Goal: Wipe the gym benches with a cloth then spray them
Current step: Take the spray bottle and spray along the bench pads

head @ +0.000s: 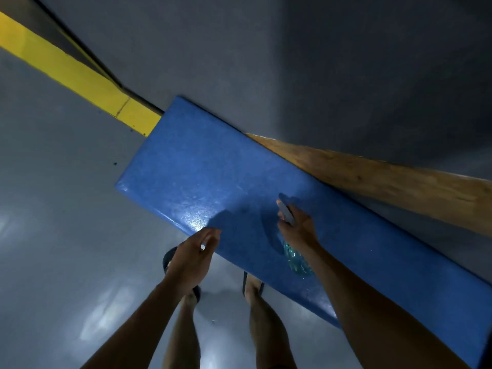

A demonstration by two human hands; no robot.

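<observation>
1. Blue padded bench surface (pixel 202 166) runs diagonally across the grey floor (pixel 53 209); sheen on its near left corner.
2. Right hand (pixel 298 227) over the surface's middle, fingers wrapped round a spray bottle (pixel 296 259), nozzle aimed toward the surface's far end; greenish bottle body hangs below the wrist.
3. Left hand (pixel 195 251) at the surface's near edge, fingers loosely extended, holding nothing.
4. Wooden plank (pixel 386 177) along the surface's far side.
5. Yellow beam (pixel 66 67) meets the surface's far left corner.
6. No cloth in view.

Blue padded bench (pixel 202 166) — glossy, lying diagonally, clear greenish spray bottle (pixel 295 259) held above it, nozzle forward
</observation>
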